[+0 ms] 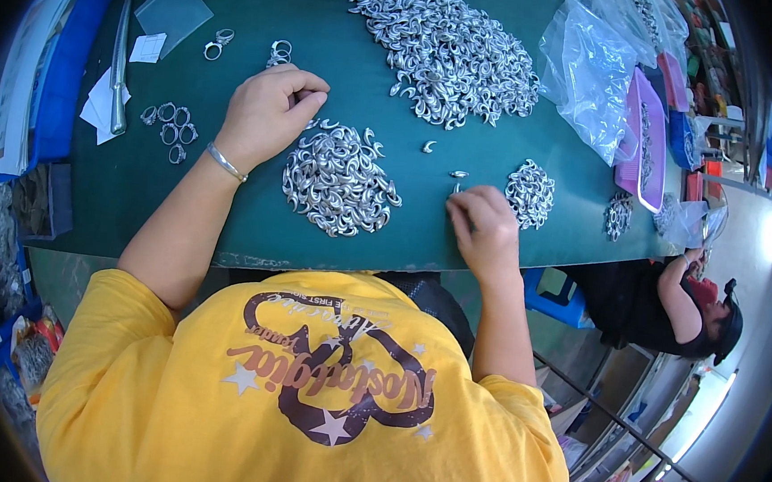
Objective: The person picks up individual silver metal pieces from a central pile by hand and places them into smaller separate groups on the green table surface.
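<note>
My left hand (271, 112) is closed, fingers curled under and thumb against them, beside some silver rings (280, 51) just beyond its knuckles. Whatever it holds is hidden. A pile of small curved silver metal pieces (338, 182) lies to its right. My right hand (487, 230) is pinched near the table's front edge. A small silver piece (458, 188) shows right at its fingertips, and another silver piece (460, 174) lies just beyond; whether the pinch grips one cannot be made out. Close by on its right is a smaller silver pile (530, 195).
A big heap of curved silver pieces (457, 53) covers the far middle of the green table (238, 177). Several silver rings (180, 117) lie at left. Clear plastic bags (585, 76) and a pink tray (634, 124) stand right. Another person (668, 305) sits beyond.
</note>
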`<act>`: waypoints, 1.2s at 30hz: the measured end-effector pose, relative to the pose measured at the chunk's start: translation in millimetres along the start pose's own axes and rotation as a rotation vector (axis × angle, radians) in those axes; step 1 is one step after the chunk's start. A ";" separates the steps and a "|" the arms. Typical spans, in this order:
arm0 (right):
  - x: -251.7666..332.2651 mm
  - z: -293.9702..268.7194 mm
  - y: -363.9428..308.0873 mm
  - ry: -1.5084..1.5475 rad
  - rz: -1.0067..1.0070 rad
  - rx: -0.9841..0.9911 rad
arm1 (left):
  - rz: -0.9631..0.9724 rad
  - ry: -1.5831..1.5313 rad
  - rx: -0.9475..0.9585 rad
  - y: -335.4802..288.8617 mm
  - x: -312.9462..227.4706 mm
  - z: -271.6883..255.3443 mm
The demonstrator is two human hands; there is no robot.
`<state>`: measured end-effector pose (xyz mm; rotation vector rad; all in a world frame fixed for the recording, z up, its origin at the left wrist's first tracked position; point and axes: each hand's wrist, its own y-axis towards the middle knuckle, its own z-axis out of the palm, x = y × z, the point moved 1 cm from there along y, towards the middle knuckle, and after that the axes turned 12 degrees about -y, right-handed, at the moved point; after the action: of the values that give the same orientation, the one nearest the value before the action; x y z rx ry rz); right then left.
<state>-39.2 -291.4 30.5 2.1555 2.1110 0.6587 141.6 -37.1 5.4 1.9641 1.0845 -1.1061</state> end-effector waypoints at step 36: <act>56.0 16.8 15.9 0.325 0.175 0.102 | 0.015 0.018 -0.012 -0.3 2.2 0.9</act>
<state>-19.9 -234.1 35.1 2.4550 2.1589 0.9993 141.7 -36.9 3.0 1.9729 1.0815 -1.0734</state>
